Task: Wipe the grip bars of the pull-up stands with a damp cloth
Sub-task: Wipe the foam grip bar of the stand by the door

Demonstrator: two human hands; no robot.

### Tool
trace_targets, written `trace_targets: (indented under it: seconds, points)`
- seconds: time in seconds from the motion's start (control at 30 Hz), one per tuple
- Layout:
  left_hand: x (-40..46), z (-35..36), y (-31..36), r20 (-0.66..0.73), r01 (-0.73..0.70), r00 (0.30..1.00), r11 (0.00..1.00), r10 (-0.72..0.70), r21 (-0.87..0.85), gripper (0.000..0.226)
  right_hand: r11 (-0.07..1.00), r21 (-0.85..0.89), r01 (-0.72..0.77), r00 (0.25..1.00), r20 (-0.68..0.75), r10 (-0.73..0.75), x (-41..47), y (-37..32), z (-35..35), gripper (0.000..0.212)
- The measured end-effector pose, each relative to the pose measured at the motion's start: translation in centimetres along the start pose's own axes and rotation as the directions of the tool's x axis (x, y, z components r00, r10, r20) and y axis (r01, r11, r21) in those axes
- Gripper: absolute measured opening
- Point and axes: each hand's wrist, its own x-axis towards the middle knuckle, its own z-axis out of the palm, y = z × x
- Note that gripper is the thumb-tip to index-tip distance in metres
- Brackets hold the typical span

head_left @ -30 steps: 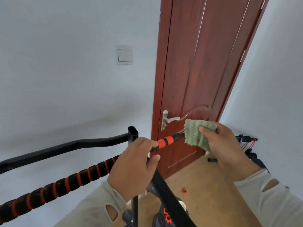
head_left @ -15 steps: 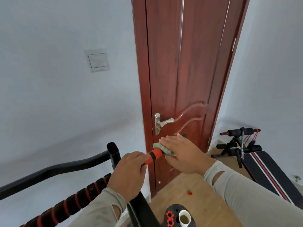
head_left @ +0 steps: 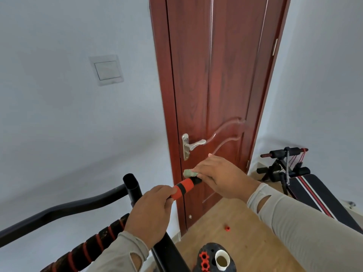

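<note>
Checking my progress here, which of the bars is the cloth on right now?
The short orange-tipped bar beside the door. The right hand presses the cloth onto its end; the striped bar and plain black bar are bare.

Both hands working the end of the black-and-orange foam grip bar (head_left: 181, 188).

The left hand (head_left: 150, 213) is gripping the bar; the right hand (head_left: 221, 176) is pressing a crumpled green cloth (head_left: 189, 173) over its tip, before the reddish wooden door (head_left: 216, 85).
</note>
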Motion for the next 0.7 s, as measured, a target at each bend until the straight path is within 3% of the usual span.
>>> trace_targets:
  seconds: [0.1, 0.27, 0.37, 0.43, 0.57, 0.63, 0.7]
  points:
    - [0.0, -0.1, -0.1, -0.011, -0.005, 1.0, 1.0, 0.005, -0.012, 0.024, 0.991, -0.134, 0.003, 1.0, -0.007, -0.004, -0.2, 2.7, -1.2, 0.024]
    - [0.0, -0.1, 0.1, -0.011, -0.017, 1.0, 1.0, 0.017, -0.006, 0.024, 0.957, -0.085, -0.278, 0.957, 0.064, 0.284, 0.3, 4.7, -2.2, 0.03]
    - [0.0, -0.1, 0.0, -0.018, -0.009, 1.0, 1.0, 0.009, -0.006, 0.024, 0.977, -0.123, -0.176, 0.983, 0.031, 0.181, 1.2, 0.8, -0.4, 0.033]
    - [0.0, 0.0, 0.0, -0.019, -0.003, 1.0, 1.0, 0.003, -0.013, 0.025, 0.988, -0.05, -0.145, 0.988, 0.041, 0.147, 1.6, -1.5, 0.7, 0.033]
    - [0.0, -0.1, 0.0, -0.02, 0.006, 1.0, 1.0, -0.007, -0.022, 0.027, 0.994, -0.076, -0.083, 0.995, 0.055, 0.088, 0.8, -0.3, -0.3, 0.023]
    - [-0.1, -0.1, 0.0, -0.019, -0.005, 1.0, 1.0, 0.005, -0.018, 0.026, 0.974, -0.183, -0.13, 0.982, 0.111, 0.152, 0.3, 2.2, -2.3, 0.022]
    - [-0.1, 0.0, 0.0, -0.02, -0.017, 1.0, 1.0, 0.017, -0.009, 0.024, 0.923, -0.263, -0.281, 0.931, 0.16, 0.329, 0.2, 4.2, -4.1, 0.031]
